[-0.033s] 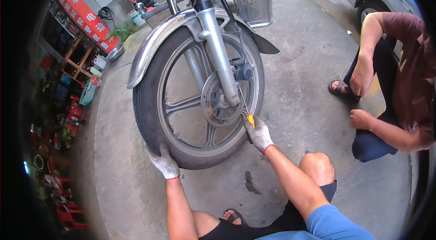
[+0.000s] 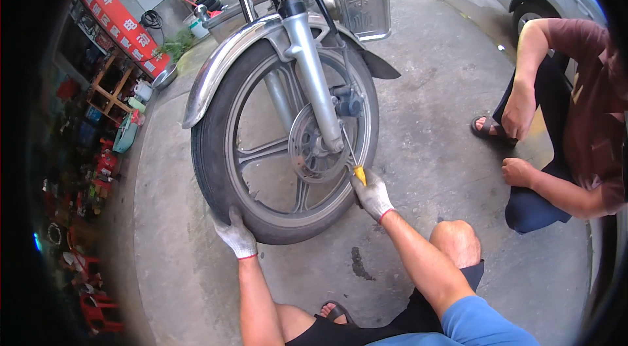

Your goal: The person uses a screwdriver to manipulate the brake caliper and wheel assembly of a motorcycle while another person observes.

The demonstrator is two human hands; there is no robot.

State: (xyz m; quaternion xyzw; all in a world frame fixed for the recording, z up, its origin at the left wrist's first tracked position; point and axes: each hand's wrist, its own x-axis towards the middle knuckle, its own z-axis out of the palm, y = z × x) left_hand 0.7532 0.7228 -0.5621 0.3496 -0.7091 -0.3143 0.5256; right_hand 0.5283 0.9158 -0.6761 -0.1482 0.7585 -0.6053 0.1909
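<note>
Clasping the front tire (image 2: 213,166) at its lower-left edge with the gloved left hand (image 2: 237,236); rightward, gripping a yellow-handled screwdriver (image 2: 359,174) in the gloved right hand (image 2: 373,197) by the tire's lower-right edge, pointing its shaft up toward the brake caliper (image 2: 349,104).

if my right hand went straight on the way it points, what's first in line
Probably the wheel rim, just past the right hand holding the yellow-handled tool; depth is unclear, so it might pass in front, toward the fork leg.
</note>
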